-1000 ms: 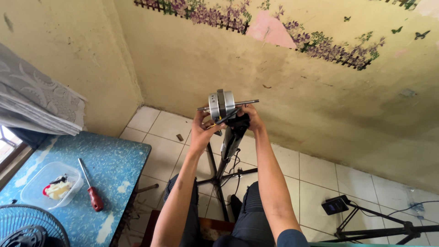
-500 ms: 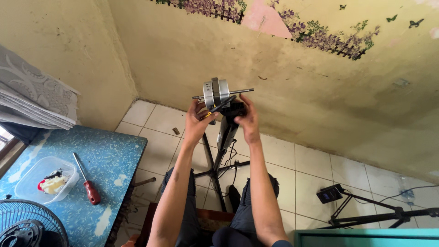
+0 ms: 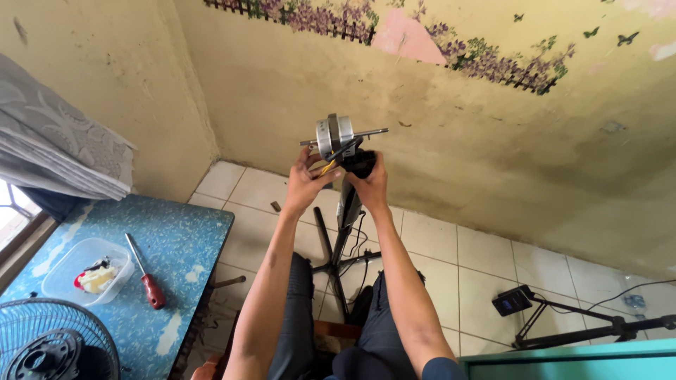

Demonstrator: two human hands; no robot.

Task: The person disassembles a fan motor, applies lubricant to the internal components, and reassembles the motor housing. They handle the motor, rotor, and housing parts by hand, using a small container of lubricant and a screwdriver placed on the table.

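A: Starting nearest, what sits at the bottom left?

B: A fan grille, dark wire, at the near left corner. Just beyond it stands a blue table, patchy and worn.

A: Any containers on it?

B: One clear plastic tub, open, lying on the left part of the table. Inside is a small heap of pale, red and dark bits; I cannot tell what they are. Just right of the tub lies a screwdriver with a red handle, its shaft pointing far.

A: And the hands?

B: Both arms reach away from the person's lap. The left hand is curled around the underside of a fan motor, thumb up against it. The right hand is clenched on the black housing just below the motor.

A: Where is the motor?

B: Far centre, atop a black stand rising from the tiled floor, its shaft lying level, left to right. Wires dangle down the stand. Behind it is a yellow wall; a dark tripod lies far right.
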